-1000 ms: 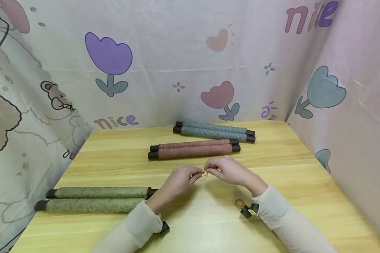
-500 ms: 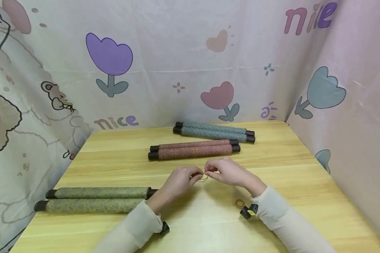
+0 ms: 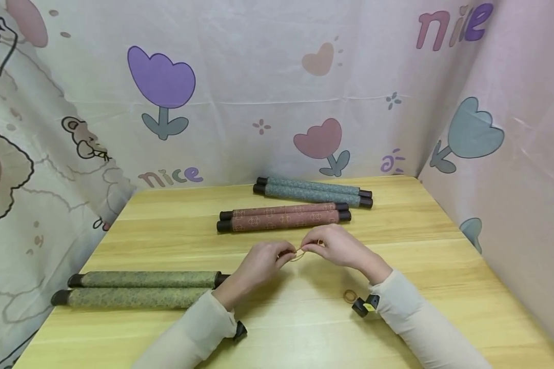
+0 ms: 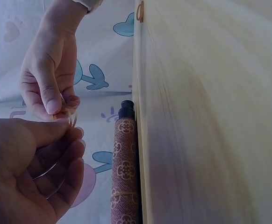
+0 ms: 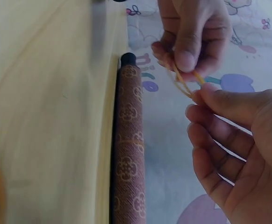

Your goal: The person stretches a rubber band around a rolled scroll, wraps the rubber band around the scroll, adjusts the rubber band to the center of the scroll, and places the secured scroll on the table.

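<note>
Thumb and fingers of my left hand pinch a thin yellow-orange rubber band above the middle of the table. My right hand pinches the same band from the other side, fingertips a short gap away. Part of the band is hidden within the fingers. Just behind the hands lie two reddish patterned scrolls with black ends, side by side. In the left wrist view, a thin band circles the reddish scroll. Both hands are apart from the scrolls.
A pair of blue-green scrolls lies at the back. Two green scrolls lie at the left, partly behind the left arm. One or more loose rubber bands rest on the table by the right wrist. Printed curtains surround the table.
My right hand has shifted slightly up and right, widening the gap between the fingertips. The band looks drawn out, and a bit of it now shows at the right fingers. The scrolls stay put.
</note>
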`<action>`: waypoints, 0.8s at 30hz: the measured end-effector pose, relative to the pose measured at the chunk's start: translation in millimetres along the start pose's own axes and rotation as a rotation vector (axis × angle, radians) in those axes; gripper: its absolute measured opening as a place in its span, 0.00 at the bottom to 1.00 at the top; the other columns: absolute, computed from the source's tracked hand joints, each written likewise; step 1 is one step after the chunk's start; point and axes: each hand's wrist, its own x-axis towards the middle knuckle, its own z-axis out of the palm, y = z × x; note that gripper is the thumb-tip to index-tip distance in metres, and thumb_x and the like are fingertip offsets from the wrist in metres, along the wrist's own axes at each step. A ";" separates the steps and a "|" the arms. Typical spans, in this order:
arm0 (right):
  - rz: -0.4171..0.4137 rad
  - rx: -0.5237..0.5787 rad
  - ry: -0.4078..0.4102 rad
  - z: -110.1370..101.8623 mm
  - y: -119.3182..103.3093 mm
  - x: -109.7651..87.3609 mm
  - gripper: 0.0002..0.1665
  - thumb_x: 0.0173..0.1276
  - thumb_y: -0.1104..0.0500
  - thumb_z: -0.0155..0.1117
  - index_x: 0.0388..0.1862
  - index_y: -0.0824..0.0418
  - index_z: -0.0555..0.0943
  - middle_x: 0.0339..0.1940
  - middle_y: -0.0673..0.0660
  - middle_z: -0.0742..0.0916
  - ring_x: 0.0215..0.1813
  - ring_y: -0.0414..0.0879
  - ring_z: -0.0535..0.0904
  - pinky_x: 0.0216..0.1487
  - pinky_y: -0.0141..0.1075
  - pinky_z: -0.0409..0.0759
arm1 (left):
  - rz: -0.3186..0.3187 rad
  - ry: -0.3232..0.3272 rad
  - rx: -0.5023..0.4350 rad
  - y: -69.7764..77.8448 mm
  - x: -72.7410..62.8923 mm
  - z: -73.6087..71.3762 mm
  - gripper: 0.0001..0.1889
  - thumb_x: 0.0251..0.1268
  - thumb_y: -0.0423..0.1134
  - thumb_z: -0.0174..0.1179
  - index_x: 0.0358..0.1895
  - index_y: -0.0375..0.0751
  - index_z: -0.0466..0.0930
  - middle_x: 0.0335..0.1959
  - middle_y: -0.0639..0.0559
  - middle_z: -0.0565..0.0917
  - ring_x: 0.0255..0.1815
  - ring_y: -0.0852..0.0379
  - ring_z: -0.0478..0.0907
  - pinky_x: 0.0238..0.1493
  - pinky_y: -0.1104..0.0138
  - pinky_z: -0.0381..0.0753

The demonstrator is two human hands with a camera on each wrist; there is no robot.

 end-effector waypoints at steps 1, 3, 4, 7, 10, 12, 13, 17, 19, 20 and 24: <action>0.004 -0.001 0.011 -1.6 0.7 -0.4 0.07 0.71 0.54 0.64 0.41 0.50 0.87 0.37 0.40 0.87 0.40 0.34 0.82 0.43 0.36 0.81 | -0.004 -0.005 -0.001 0.1 0.3 0.0 0.05 0.69 0.41 0.62 0.41 0.48 0.86 0.34 0.59 0.86 0.28 0.68 0.78 0.30 0.72 0.77; 0.016 -0.005 0.024 -4.3 1.8 -1.2 0.07 0.71 0.54 0.64 0.41 0.50 0.88 0.38 0.40 0.86 0.41 0.35 0.82 0.44 0.37 0.81 | -0.011 -0.014 -0.002 0.1 0.7 -0.1 0.05 0.69 0.41 0.62 0.40 0.49 0.86 0.34 0.59 0.86 0.28 0.68 0.78 0.30 0.72 0.77; 0.019 -0.005 0.028 -5.4 1.8 -1.4 0.07 0.71 0.53 0.64 0.41 0.50 0.88 0.37 0.40 0.86 0.41 0.35 0.82 0.44 0.38 0.81 | -0.015 -0.017 -0.005 0.2 0.8 -0.1 0.05 0.69 0.41 0.62 0.40 0.49 0.86 0.33 0.60 0.86 0.28 0.68 0.78 0.30 0.72 0.77; 0.029 -0.006 0.030 -7.2 1.9 -1.6 0.06 0.71 0.53 0.64 0.40 0.49 0.87 0.37 0.39 0.86 0.40 0.35 0.82 0.43 0.39 0.81 | -0.027 -0.026 -0.005 0.3 0.9 -0.2 0.04 0.68 0.41 0.62 0.39 0.49 0.86 0.33 0.60 0.86 0.28 0.68 0.78 0.30 0.72 0.77; 0.034 -0.015 0.031 -8.0 2.2 -2.1 0.06 0.71 0.54 0.64 0.39 0.48 0.87 0.37 0.39 0.86 0.40 0.35 0.82 0.43 0.38 0.81 | -0.026 -0.035 0.000 0.7 1.3 -0.4 0.04 0.68 0.41 0.62 0.39 0.49 0.86 0.33 0.60 0.86 0.29 0.67 0.78 0.31 0.71 0.77; 0.039 -0.031 0.038 -8.8 2.8 -2.9 0.05 0.71 0.53 0.64 0.39 0.48 0.87 0.37 0.39 0.86 0.40 0.35 0.82 0.43 0.37 0.81 | -0.022 -0.040 0.001 0.8 1.7 -0.4 0.04 0.67 0.41 0.63 0.39 0.48 0.86 0.33 0.59 0.86 0.29 0.67 0.78 0.30 0.71 0.77; 0.042 -0.038 0.044 -9.4 3.0 -3.3 0.05 0.71 0.53 0.64 0.39 0.48 0.87 0.37 0.39 0.86 0.40 0.35 0.82 0.43 0.37 0.81 | -0.019 -0.041 0.001 0.8 1.8 -0.3 0.04 0.67 0.41 0.63 0.39 0.48 0.86 0.33 0.59 0.86 0.29 0.67 0.78 0.30 0.71 0.77; 0.062 -0.060 0.063 -12.3 4.2 -4.4 0.05 0.71 0.53 0.64 0.39 0.48 0.86 0.36 0.39 0.86 0.39 0.35 0.81 0.42 0.37 0.80 | -0.017 -0.043 0.003 0.0 2.1 0.0 0.03 0.67 0.40 0.64 0.38 0.48 0.86 0.32 0.59 0.86 0.27 0.68 0.77 0.29 0.72 0.76; 0.071 -0.061 0.056 -13.4 4.4 -4.1 0.05 0.71 0.53 0.64 0.39 0.48 0.86 0.36 0.39 0.85 0.39 0.35 0.81 0.41 0.37 0.80 | -0.017 -0.042 0.009 -0.1 2.1 -0.3 0.03 0.66 0.40 0.64 0.38 0.47 0.86 0.32 0.59 0.86 0.28 0.67 0.78 0.31 0.72 0.77; 0.076 -0.060 0.049 -13.7 4.7 -3.9 0.05 0.71 0.53 0.64 0.39 0.48 0.86 0.35 0.38 0.85 0.38 0.35 0.81 0.41 0.37 0.80 | -0.017 -0.042 0.012 -0.4 2.0 -0.5 0.03 0.66 0.40 0.64 0.38 0.46 0.86 0.32 0.58 0.86 0.28 0.67 0.78 0.31 0.71 0.78; 0.087 -0.065 0.035 -14.9 5.6 -2.7 0.05 0.71 0.53 0.63 0.39 0.49 0.85 0.34 0.38 0.84 0.38 0.34 0.80 0.42 0.37 0.80 | -0.028 -0.041 0.007 -1.5 1.8 -1.3 0.04 0.65 0.39 0.65 0.39 0.45 0.86 0.32 0.58 0.85 0.29 0.66 0.79 0.33 0.71 0.79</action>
